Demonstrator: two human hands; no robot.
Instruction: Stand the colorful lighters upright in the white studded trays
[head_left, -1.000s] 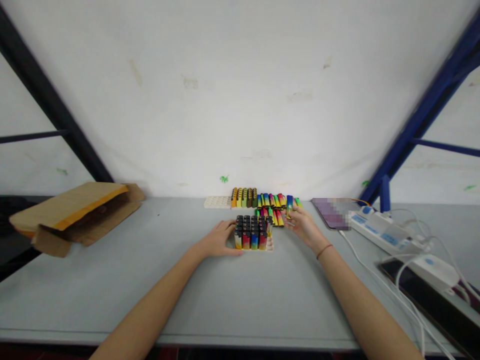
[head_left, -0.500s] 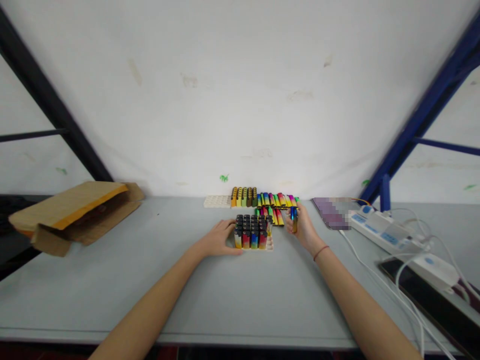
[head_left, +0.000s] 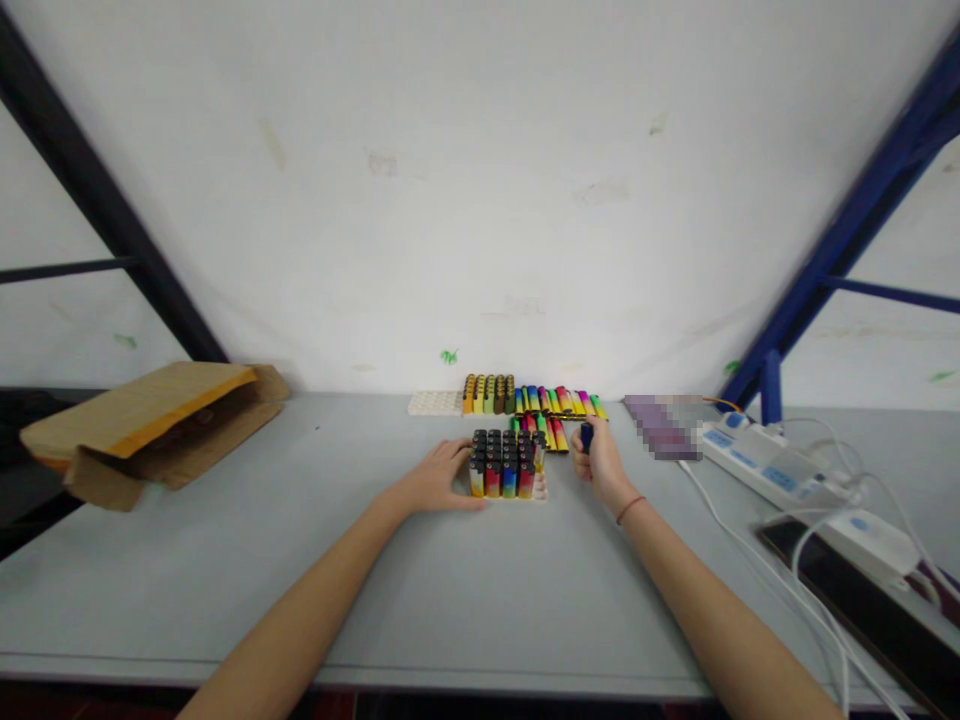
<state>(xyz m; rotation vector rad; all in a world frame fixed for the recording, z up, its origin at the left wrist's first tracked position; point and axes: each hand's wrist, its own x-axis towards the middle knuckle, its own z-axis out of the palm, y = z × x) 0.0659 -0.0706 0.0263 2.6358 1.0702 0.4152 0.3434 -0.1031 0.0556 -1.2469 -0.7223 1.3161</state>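
Several black-topped lighters (head_left: 501, 465) with coloured bodies stand upright in rows in a white holed tray (head_left: 541, 491). My left hand (head_left: 435, 478) grips the tray's left side, its thumb along the front edge and its fingers behind. To the right, my right hand (head_left: 606, 462) is closed around a dark blue lighter (head_left: 586, 436), held above the table and apart from the tray; the fingers hide part of it. Open holes show at the tray's right front corner. Behind the tray, loose colourful lighters (head_left: 556, 402) lie side by side in two rows.
A second white tray (head_left: 435, 402) against the wall holds upright yellow, green and brown lighters (head_left: 488, 394). A brown paper bag (head_left: 150, 420) lies at the left. On the right are a power strip (head_left: 795, 480), white cables (head_left: 739, 535), a dark phone-like slab (head_left: 847, 590) and a blurred purple item (head_left: 664, 425).
My right hand has turned and shifted slightly, so the lighter in it shows a dark blue end instead of its blue-and-gold body. My left hand and the tray stay in place.
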